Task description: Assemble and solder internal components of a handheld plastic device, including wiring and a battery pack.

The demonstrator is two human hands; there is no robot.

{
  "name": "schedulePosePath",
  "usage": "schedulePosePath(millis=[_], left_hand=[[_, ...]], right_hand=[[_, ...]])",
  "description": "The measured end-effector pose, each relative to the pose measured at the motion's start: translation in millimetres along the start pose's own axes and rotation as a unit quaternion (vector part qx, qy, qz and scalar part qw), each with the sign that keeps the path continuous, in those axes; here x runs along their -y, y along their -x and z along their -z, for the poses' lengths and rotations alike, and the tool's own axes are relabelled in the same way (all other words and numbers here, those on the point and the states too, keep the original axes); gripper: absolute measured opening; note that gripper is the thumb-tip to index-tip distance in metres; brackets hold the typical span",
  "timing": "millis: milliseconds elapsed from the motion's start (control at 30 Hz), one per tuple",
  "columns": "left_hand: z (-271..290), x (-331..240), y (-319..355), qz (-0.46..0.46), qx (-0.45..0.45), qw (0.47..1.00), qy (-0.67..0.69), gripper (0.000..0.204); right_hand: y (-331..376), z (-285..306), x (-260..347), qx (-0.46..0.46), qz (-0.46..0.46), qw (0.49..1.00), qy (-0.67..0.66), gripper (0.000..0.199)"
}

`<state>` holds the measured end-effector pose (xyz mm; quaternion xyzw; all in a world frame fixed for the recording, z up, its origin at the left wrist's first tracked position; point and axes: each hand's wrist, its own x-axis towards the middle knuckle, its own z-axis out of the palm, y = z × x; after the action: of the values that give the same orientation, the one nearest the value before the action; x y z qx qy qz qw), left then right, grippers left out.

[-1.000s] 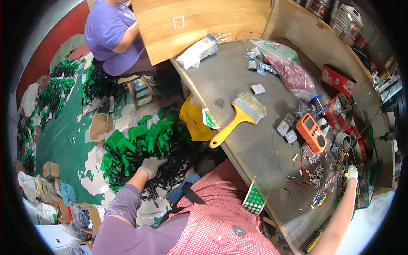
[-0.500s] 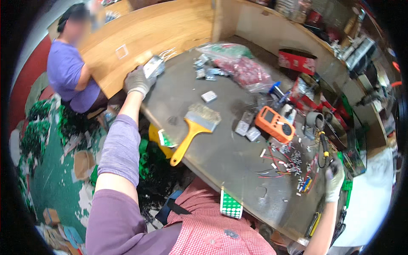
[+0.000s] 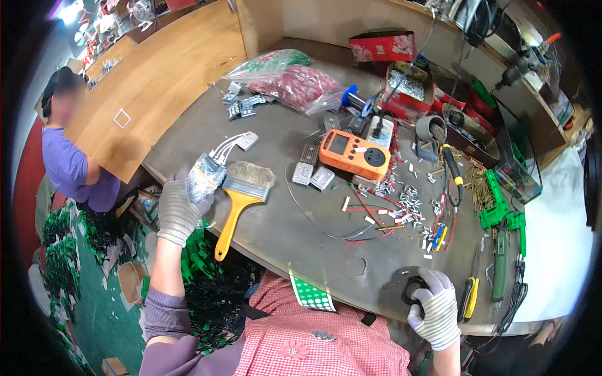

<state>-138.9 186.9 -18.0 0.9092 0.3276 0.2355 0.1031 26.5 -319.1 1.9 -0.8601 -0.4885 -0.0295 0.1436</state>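
Observation:
My left hand (image 3: 175, 210), in a grey-white knit glove, is closed round a silvery wrapped bundle (image 3: 205, 175) at the table's left edge. White wires lead from the bundle to a small pale metal box (image 3: 248, 140) on the table. Just right of that hand lies a wide paintbrush (image 3: 237, 207) with a yellow handle. At the front right, my right hand (image 3: 438, 310), in a striped knit glove, has its fingers curled round a black ring (image 3: 413, 288) that looks like a tape roll. Its palm side is hidden.
An orange multimeter (image 3: 354, 154) lies mid-table beside small metal boxes (image 3: 323, 178). Loose wires and small metal pieces (image 3: 411, 203) spread to its right. Yellow-handled pliers (image 3: 468, 299) and a green soldering iron (image 3: 499, 269) lie far right. Another person (image 3: 72, 153) sits at left.
My left hand has come nearer with the silvery bundle. From beside the yellow-and-black tool, my right hand has moved to the front edge, with the black ring. The view has shifted.

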Motion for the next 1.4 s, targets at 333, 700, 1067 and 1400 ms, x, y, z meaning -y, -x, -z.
schedulePosePath(millis=[333,700,1067,1400], left_hand=[[9.8,-75.3,14.8,-0.034,0.032,0.929,0.368,0.063],[-13.4,-217.7,73.6,-0.429,0.331,0.830,0.133,0.084],[-50.4,-252.8,93.7,-0.451,0.293,0.789,0.297,0.022],[-19.8,-250.5,92.5,-0.426,0.281,0.843,0.172,0.066]], right_hand=[[-2.5,-2.8,5.2,-0.018,-0.025,1.000,0.000,0.038],[-2.7,2.5,9.0,-0.024,-0.104,0.994,-0.022,0.071],[15.8,-26.7,21.5,-0.142,-0.214,0.730,-0.634,0.087],[-20.8,-23.1,49.9,-0.189,-0.048,0.947,-0.255,0.086]])
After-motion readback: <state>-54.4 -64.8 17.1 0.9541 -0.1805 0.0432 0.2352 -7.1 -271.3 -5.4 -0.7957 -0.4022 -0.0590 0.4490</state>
